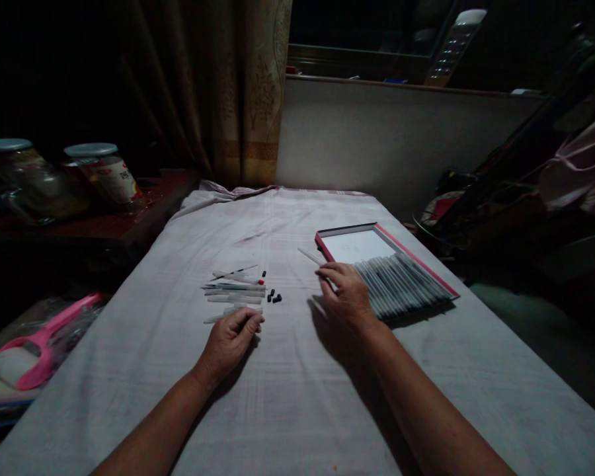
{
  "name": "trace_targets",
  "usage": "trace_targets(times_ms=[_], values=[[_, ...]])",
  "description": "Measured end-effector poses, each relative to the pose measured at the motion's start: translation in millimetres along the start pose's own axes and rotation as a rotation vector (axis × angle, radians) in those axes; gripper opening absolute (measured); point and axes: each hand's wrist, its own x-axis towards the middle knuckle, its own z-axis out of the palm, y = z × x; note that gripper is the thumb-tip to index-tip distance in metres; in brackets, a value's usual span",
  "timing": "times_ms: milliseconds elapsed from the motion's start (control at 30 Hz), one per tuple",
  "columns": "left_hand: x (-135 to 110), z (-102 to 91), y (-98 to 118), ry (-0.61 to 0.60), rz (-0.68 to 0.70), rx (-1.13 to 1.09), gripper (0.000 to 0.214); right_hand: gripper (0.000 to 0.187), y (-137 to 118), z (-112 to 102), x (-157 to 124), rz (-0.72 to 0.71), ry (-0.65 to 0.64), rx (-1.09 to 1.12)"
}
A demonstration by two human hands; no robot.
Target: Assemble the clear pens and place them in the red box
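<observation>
My right hand (346,294) pinches a slim, pale, see-through pen (309,256), which points up and to the left at the near left corner of a shallow box lid (389,231) with a red and black rim. Inside that box lies a tight row of assembled pens (404,284) with dark ends. My left hand (233,340) rests on the cloth with thumb and fingers closed; whether anything small is between them is hidden. Just beyond it are several loose clear pen barrels (234,299) and dark refills. Small black pen caps (276,298) and a red one (260,282) lie beside them.
A pale checked cloth (277,410) covers the table. At the left, a dark side table (143,225) bears lidded jars (112,175), with a pink-handled object (49,337) lower down. A curtain (238,99) and a low wall (357,139) stand behind; a bottle (456,49) is on the sill.
</observation>
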Motion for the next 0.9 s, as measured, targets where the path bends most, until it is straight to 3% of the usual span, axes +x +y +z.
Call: trace_targets(times_ms=[133,267,500,667,833,900], values=[[1,-7.0,-2,0.040,0.000,-0.009,0.034,0.026,-44,43,19,-0.010,-0.302,0.043],[7,-21.1,-8,0.165,-0.046,-0.031,0.038,0.034,-65,74,50,0.027,-0.480,-0.097],[21,-46.5,-20,0.357,-0.025,0.048,0.032,0.030,-71,109,85,0.015,-0.567,-0.160],[23,-47.9,-20,0.376,0.005,0.135,0.031,0.023,-70,109,85,0.027,-0.567,-0.162],[27,-47.1,-26,0.410,-0.006,0.200,0.032,0.025,-52,84,65,0.131,-0.476,-0.115],[34,-51.4,-29,0.393,0.043,0.314,0.031,0.024,-39,73,51,0.218,-0.372,0.000]])
